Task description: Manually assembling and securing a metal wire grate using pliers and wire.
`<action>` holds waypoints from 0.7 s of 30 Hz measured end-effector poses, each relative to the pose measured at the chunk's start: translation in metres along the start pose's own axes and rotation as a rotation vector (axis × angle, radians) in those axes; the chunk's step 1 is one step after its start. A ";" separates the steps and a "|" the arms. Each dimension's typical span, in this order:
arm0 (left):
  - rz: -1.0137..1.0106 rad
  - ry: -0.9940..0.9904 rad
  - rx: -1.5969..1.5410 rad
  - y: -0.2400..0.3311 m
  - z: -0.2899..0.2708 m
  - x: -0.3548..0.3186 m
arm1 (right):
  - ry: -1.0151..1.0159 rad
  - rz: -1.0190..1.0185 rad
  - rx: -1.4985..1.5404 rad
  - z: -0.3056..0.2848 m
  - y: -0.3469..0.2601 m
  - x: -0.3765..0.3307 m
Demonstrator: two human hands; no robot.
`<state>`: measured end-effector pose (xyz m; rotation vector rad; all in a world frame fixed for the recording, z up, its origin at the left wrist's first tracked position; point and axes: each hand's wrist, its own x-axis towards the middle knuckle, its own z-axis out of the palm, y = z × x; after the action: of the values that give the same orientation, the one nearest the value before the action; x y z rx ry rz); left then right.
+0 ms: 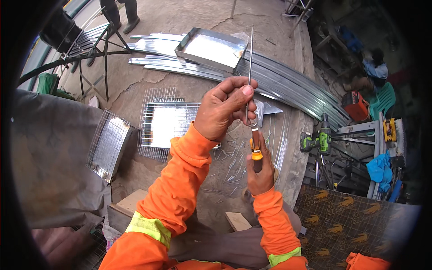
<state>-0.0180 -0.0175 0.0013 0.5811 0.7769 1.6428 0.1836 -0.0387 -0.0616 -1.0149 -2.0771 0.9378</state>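
Note:
Pinched between the thumb and fingers of my left hand [221, 107] is a thin metal rod [251, 51], held nearly upright at the middle of the view. Its lower end curves into a small loop just below my fingers. My right hand [262, 174] is closed around the handles of pliers [256, 155] with yellow and dark grips. The jaws of the pliers meet the rod at that looped end. Beyond my hands, a shallow sheet-metal tray [211, 47] rests on long metal strips [288, 78] on the ground.
Left of my arms are wire grids [145, 126] and metal sheets. Cut wire pieces [231, 166] litter the ground. On the right stand a green drill [323, 137], a metal frame [375, 144] and a green chair [384, 100] with a person beside it. Another person's legs [121, 13] show far left.

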 end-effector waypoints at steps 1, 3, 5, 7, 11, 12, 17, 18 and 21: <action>0.006 0.001 0.009 -0.001 -0.001 0.000 | -0.002 -0.001 0.000 0.000 -0.001 -0.001; 0.023 -0.006 0.019 -0.002 -0.003 0.000 | -0.025 0.050 0.048 0.000 -0.002 -0.004; 0.017 0.005 0.043 0.000 -0.006 -0.003 | -0.048 0.113 0.107 -0.001 -0.002 -0.006; 0.132 0.016 0.253 0.001 -0.009 0.006 | -0.106 0.358 0.286 -0.012 -0.008 0.000; 0.145 0.091 0.725 -0.005 -0.047 0.012 | -0.026 0.688 0.657 -0.017 0.007 0.002; 0.066 0.042 0.927 -0.002 -0.060 0.008 | -0.001 0.780 0.740 -0.020 0.001 0.006; -0.229 -0.200 1.298 -0.003 -0.113 -0.010 | 0.107 0.774 0.889 -0.029 -0.002 0.021; -0.251 -0.230 1.301 -0.008 -0.119 -0.010 | 0.121 0.721 0.868 -0.030 -0.002 0.023; -0.459 -0.282 1.424 -0.026 -0.132 -0.012 | 0.160 0.653 0.873 -0.038 0.001 0.028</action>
<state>-0.0954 -0.0503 -0.1040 1.4201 1.6622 0.3518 0.1997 -0.0022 -0.0353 -1.1972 -0.9729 1.7886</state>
